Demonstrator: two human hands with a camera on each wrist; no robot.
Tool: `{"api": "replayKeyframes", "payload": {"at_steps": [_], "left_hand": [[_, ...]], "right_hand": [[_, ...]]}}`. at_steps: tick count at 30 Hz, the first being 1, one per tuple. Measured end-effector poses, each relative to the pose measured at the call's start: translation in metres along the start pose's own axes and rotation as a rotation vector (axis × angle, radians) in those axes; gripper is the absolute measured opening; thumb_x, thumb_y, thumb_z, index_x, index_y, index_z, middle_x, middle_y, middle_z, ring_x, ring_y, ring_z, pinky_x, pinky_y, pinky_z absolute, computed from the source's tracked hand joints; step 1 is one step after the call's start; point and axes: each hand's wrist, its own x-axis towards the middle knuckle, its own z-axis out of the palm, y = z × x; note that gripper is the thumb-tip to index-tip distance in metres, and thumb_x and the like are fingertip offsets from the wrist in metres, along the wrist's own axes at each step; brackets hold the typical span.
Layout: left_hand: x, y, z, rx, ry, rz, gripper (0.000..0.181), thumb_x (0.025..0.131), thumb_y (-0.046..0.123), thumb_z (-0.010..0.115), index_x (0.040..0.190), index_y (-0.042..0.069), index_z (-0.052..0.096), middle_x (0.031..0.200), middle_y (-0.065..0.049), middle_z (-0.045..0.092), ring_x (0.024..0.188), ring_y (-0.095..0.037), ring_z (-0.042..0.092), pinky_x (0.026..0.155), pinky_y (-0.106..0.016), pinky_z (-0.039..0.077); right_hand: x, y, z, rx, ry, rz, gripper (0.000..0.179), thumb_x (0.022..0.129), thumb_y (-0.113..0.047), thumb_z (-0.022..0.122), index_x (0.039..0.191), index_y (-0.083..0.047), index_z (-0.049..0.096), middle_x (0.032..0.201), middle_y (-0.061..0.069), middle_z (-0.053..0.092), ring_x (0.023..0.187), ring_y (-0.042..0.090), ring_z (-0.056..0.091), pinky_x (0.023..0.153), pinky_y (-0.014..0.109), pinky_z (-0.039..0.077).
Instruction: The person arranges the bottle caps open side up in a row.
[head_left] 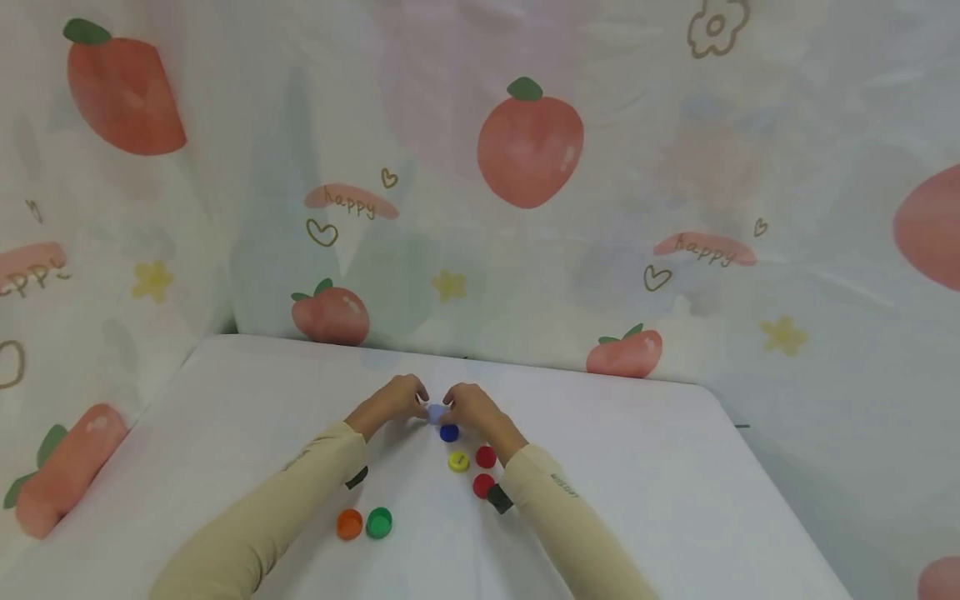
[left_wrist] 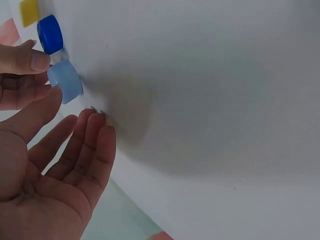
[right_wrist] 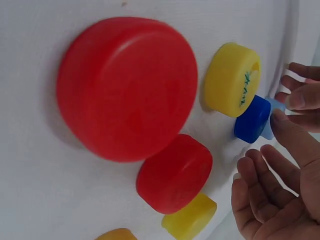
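A light blue plastic cap (head_left: 435,414) stands on the white tabletop between the two hands, beside a dark blue cap (head_left: 449,432). My left hand (left_wrist: 65,170) has its thumb tip at the light blue cap, its other fingers loosely bent and apart from it. On the other side, my right hand (right_wrist: 280,190) brings its thumb to the blue caps; its remaining fingers are relaxed and hold nothing. Toward me follow a yellow cap (right_wrist: 232,80) with green writing and two red caps (right_wrist: 127,90) (head_left: 486,457). Whether the thumbs press the light blue cap is unclear.
Nearer me lie an orange cap (head_left: 349,524) and a green cap (head_left: 378,522), hollow side up. Another yellow cap (right_wrist: 190,217) shows beyond the red ones in the right wrist view. A fruit-printed curtain (head_left: 450,225) hangs behind the white table (head_left: 637,492).
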Motion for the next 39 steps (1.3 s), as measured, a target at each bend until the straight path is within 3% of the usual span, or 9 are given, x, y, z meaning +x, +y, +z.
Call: {"api": "replayKeyframes", "payload": {"at_steps": [6, 15, 21, 30, 39], "left_hand": [[0.005, 0.003, 0.000, 0.017, -0.057, -0.028, 0.025, 0.081, 0.011, 0.074, 0.101, -0.001, 0.069, 0.088, -0.008, 0.065, 0.077, -0.018, 0.060, 0.068, -0.030, 0.052], [0.005, 0.004, -0.001, 0.029, -0.078, -0.035, 0.024, 0.083, 0.013, 0.073, 0.103, 0.001, 0.069, 0.096, -0.009, 0.067, 0.085, -0.020, 0.062, 0.075, -0.032, 0.051], [0.002, -0.002, -0.001, 0.025, -0.077, 0.030, 0.025, 0.085, 0.015, 0.071, 0.106, 0.002, 0.069, 0.098, -0.010, 0.067, 0.085, -0.019, 0.061, 0.072, -0.030, 0.051], [0.000, -0.010, -0.009, -0.157, -0.065, 0.094, 0.032, 0.089, 0.020, 0.067, 0.116, 0.002, 0.065, 0.098, -0.008, 0.068, 0.078, -0.018, 0.063, 0.065, -0.029, 0.052], [-0.004, -0.002, -0.017, -0.361, 0.076, 0.088, 0.026, 0.089, 0.013, 0.066, 0.107, -0.006, 0.064, 0.092, -0.011, 0.068, 0.076, -0.022, 0.067, 0.065, -0.030, 0.055]], "right_hand": [[0.000, -0.002, 0.004, 0.002, -0.007, 0.008, 0.032, 0.080, -0.017, 0.076, 0.106, -0.002, 0.067, 0.096, 0.008, 0.066, 0.087, 0.021, 0.061, 0.079, 0.034, 0.050], [0.001, -0.005, 0.006, -0.023, 0.006, 0.011, 0.031, 0.080, -0.018, 0.076, 0.105, -0.003, 0.067, 0.094, 0.007, 0.065, 0.086, 0.021, 0.062, 0.078, 0.033, 0.051], [0.002, -0.002, 0.010, -0.010, 0.026, 0.001, 0.031, 0.079, -0.018, 0.077, 0.104, -0.002, 0.066, 0.094, 0.007, 0.065, 0.085, 0.020, 0.061, 0.078, 0.034, 0.051], [0.003, 0.002, 0.003, 0.030, 0.093, -0.058, 0.030, 0.081, -0.015, 0.075, 0.105, -0.002, 0.063, 0.095, 0.008, 0.065, 0.091, 0.021, 0.062, 0.081, 0.033, 0.051], [-0.003, -0.004, -0.009, 0.074, 0.200, -0.226, 0.030, 0.083, -0.014, 0.073, 0.104, -0.001, 0.057, 0.090, 0.008, 0.065, 0.080, 0.018, 0.062, 0.069, 0.025, 0.052]]}}
